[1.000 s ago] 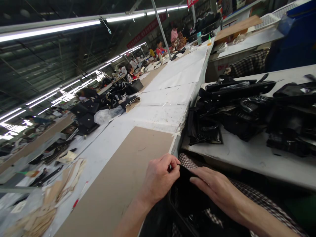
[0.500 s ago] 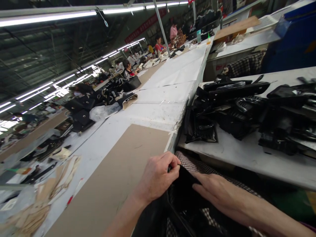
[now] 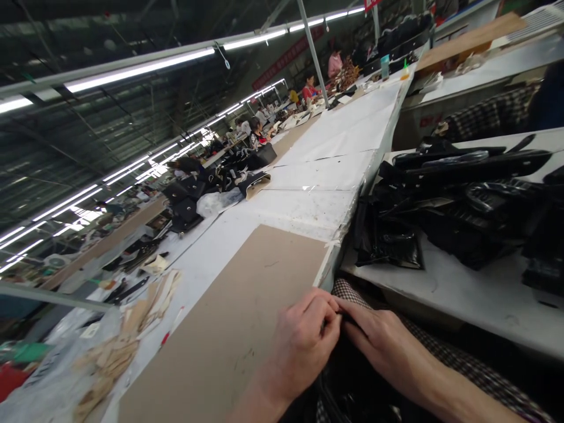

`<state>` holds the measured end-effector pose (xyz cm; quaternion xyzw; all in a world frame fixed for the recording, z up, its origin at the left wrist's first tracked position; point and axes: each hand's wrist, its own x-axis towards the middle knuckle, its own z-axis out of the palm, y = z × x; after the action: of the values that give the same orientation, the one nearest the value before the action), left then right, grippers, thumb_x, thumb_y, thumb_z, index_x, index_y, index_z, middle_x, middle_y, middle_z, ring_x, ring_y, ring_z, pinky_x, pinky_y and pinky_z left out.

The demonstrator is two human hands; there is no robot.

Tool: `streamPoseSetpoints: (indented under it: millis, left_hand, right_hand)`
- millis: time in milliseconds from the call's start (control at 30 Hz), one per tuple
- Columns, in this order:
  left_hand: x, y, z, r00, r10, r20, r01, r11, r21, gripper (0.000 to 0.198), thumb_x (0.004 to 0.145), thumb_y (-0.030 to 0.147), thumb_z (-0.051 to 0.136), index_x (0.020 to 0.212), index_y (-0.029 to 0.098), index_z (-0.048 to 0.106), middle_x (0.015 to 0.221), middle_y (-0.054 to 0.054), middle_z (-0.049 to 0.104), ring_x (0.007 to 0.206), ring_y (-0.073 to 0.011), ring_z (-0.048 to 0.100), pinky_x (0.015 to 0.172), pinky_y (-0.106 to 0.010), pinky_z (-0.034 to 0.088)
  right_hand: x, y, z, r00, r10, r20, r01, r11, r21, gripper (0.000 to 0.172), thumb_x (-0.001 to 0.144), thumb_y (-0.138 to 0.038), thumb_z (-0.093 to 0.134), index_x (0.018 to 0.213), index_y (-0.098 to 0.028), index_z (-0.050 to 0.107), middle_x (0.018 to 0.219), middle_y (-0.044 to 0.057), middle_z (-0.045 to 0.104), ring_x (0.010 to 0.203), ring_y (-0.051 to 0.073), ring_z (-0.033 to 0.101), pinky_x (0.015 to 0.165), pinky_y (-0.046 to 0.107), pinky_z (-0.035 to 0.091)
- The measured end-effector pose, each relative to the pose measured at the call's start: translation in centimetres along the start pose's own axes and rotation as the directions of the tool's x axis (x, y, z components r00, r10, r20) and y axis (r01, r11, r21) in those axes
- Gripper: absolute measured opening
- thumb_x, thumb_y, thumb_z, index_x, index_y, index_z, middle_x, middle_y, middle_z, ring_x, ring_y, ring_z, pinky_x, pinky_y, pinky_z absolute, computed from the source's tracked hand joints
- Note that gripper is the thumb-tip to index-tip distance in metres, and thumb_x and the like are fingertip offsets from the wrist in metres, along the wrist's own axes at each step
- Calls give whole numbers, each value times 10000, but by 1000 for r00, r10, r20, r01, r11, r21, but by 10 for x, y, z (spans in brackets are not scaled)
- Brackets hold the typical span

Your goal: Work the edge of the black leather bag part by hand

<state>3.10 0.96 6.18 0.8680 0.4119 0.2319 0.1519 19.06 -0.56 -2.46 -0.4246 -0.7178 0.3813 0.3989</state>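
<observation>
My left hand (image 3: 306,335) is closed, its thumb and curled fingers pinching the upper edge of a black bag (image 3: 355,379). From the other side my right hand (image 3: 381,341) reaches in, its thumb and fingers closed on the same edge, so that the fingertips of both hands meet. The glossy black body of the bag hangs below my hands, over a brown-and-white checked cloth (image 3: 445,346). What lies between the fingertips is mostly hidden.
A beige board (image 3: 264,282) lies on the long white table (image 3: 304,202) to my left. Black pieces, some glossy like plastic wrap (image 3: 396,241), are heaped on the right-hand table (image 3: 453,288). Beige strips (image 3: 132,329) and a red-tipped pen (image 3: 165,339) lie farther left. People sit along the far tables.
My right hand has moved up along the bag's edge to meet my left, its fingers now closing there. The camera view has turned left, shifting the surroundings rightward.
</observation>
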Motion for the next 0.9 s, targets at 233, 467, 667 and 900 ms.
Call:
streamPoseSetpoints:
  millis: [233, 467, 667, 900]
  left_hand:
    - [8, 7, -2, 915, -399, 52, 400, 890, -218, 222, 799, 98, 607, 809, 217, 420, 759, 55, 613, 685, -103, 613, 666, -199, 484]
    - [7, 22, -14, 873, -456, 171, 487, 830, -272, 264, 853, 192, 578, 1087, 246, 470, 1009, -3, 631, 893, -161, 628, 811, -273, 517]
    - [-27, 46, 8, 812, -583, 17, 583, 812, 10, 636, 655, 179, 716, 1233, 224, 455, 1312, -98, 516, 1193, -300, 513, 989, -411, 437]
    - [-18, 24, -20, 858, -494, 142, 510, 851, -123, 136, 883, 136, 492, 951, 234, 555, 857, 18, 649, 800, -153, 611, 734, -235, 452]
  right_hand:
    - [-5, 0, 4, 999, -32, -12, 31, 998, -60, 459, 971, -232, 306, 1363, -55, 468, 945, 162, 716, 959, 281, 692, 889, 413, 551]
    - [-3, 1, 4, 997, -71, -35, 68, 994, -81, 462, 974, -205, 301, 1393, -85, 452, 996, 146, 723, 1003, 279, 683, 901, 414, 552]
    - [-2, 9, -2, 999, -15, -49, 11, 995, -96, 430, 978, -247, 305, 1333, -132, 518, 1180, 143, 675, 1037, 288, 670, 890, 437, 556]
    - [1, -10, -29, 998, -21, -56, 10, 980, -199, 369, 961, -260, 352, 1262, -222, 563, 1085, 80, 718, 897, 268, 710, 737, 362, 576]
